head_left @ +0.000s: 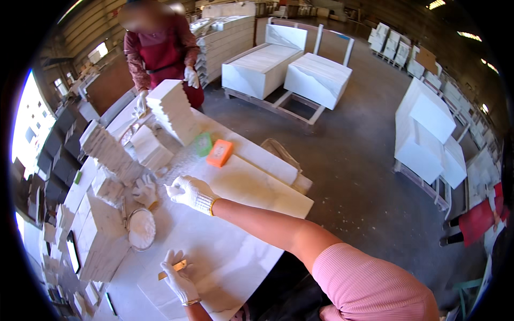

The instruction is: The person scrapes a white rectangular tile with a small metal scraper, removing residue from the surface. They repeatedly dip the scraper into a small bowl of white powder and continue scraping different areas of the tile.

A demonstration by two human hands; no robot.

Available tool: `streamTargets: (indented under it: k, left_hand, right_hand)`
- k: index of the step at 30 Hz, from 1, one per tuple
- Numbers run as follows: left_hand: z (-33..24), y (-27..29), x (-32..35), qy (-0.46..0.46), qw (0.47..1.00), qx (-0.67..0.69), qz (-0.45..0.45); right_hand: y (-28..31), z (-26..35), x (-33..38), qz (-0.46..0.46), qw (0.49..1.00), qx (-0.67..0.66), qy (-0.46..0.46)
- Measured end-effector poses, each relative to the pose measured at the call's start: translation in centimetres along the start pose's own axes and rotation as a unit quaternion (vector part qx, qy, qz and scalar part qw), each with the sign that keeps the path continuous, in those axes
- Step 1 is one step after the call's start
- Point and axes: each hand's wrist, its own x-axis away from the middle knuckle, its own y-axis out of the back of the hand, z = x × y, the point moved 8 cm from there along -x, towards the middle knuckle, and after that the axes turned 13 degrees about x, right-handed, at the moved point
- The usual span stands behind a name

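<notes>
R hand, white knit glove, is stretched fwd over the white slab, fingers pinched narrow on a small pale bit at the fingertips; can't tell what the bit is. L hand, also gloved, sits low near the slab's near edge, closed on a thin tan stick, prob. a scraper or spreader, held flat w/ tip pointing right. Just left of the slab, betw. the two hands, a round tub of white powder or paste, open on top. Beyond the R hand: an orange block and a green pad lying side by side on the slab's far end, apart from both hands. Left of the R hand a spare glove lies by leaning tile stacks. A co-worker in a dark red apron stands at the far end, gloved hands on a tall stack of white tiles. Step in hand, as I read it: surface prep or filling on the slab, R hand picking or placing a bit while L keeps the tool ready. Next move likely needs the stick brought to the tub or to the spot under the R hand, w/ light, flat pressure so the slab face isn't scratched.
</notes>
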Motion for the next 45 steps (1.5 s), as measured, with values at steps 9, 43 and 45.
streamTargets:
  k: [9,43,45]
  left_hand:
    - [-0.2,-1.0,0.2,-0.002,1.000,-0.016,0.019]
    - [-0.3,-0.8,0.5,-0.006,0.999,-0.038,-0.005]
    - [-0.3,-0.9,0.6,-0.008,0.999,-0.037,-0.004]
  right_hand:
    - [18.4,-3.2,14.8,0.040,0.989,-0.140,-0.034]
    - [31.1,-12.3,24.2,0.032,0.967,0.239,-0.089]
    - [31.0,-12.3,24.0,0.036,0.966,0.239,-0.092]
